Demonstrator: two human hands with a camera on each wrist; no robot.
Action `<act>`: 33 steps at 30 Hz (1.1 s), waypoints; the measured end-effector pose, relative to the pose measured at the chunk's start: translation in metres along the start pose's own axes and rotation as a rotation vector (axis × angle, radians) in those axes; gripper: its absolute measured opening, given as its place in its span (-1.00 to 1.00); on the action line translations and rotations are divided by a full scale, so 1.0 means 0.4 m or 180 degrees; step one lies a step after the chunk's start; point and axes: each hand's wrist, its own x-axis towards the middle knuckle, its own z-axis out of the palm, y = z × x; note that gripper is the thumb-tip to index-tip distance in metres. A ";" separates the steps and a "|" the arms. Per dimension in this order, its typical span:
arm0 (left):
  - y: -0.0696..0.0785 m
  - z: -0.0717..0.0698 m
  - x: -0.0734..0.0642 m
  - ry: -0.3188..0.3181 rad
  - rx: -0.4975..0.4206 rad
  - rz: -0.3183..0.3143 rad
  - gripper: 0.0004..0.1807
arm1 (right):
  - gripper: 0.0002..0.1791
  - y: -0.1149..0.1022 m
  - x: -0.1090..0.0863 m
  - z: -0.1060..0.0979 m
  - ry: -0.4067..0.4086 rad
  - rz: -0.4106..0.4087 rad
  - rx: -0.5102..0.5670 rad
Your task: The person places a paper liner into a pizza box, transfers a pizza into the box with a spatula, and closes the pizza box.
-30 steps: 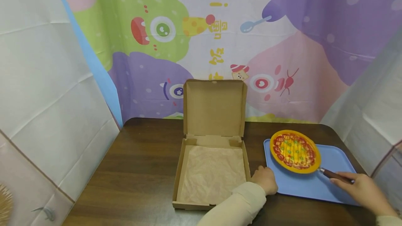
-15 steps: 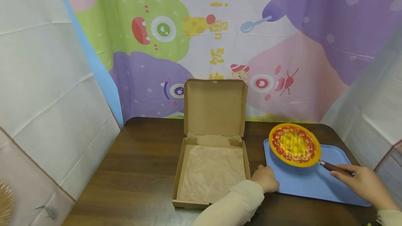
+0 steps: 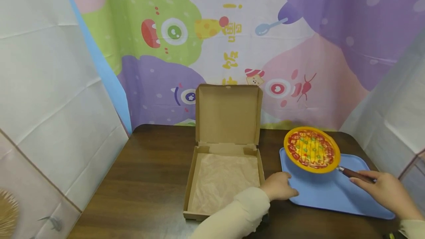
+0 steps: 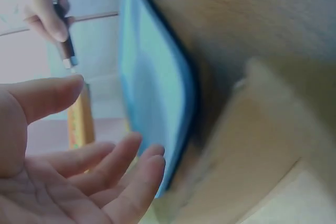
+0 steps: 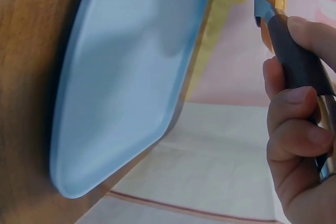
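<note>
While the right hand [image 3: 382, 188] held the dark handle of a server [image 3: 355, 175] with its fingers wrapped around it, a round pizza [image 3: 311, 149] with an orange rim rested at the server's far end. The pizza hung raised above the far left part of a blue tray [image 3: 338, 196], and a shadow fell on the tray's surface below it. Red sauce ringed the top, with yellow stripes and bits of green across the middle. In the right wrist view a metal blade showed against the orange rim.

The left hand [image 3: 279, 186] held nothing; its thumb stood wide of the fingers, which were spread and slightly bent. It hovered close to the tray's near left corner, though whether a fingertip touched the edge I could not tell.

Just left of that hand sat a cardboard box [image 3: 188, 191] on the dark wooden counter [image 3: 149, 180], its lid [image 3: 228, 115] standing upright at the back. Crumpled brown paper [image 3: 225, 180] lined the bottom. The left arm, in a cream sleeve [image 3: 234, 213], crossed in front of the box's near right corner. Behind everything hung a curtain [image 3: 212, 58] printed with green, purple and pink cartoon monsters.
</note>
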 end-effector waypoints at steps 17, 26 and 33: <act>-0.042 -0.201 -0.126 0.0002 -0.0453 0.1274 -0.41 | -0.31 -0.075 0.015 -0.044 -0.0165 -0.0201 0.0070; -0.146 -0.300 -0.194 0.0497 -0.0778 0.1186 -0.32 | -0.37 -0.110 0.015 -0.037 -0.0094 -0.0379 0.0059; -0.252 -0.351 -0.234 0.0798 -0.0810 0.0999 -0.27 | -0.39 -0.149 0.016 -0.034 -0.0092 -0.0444 0.0030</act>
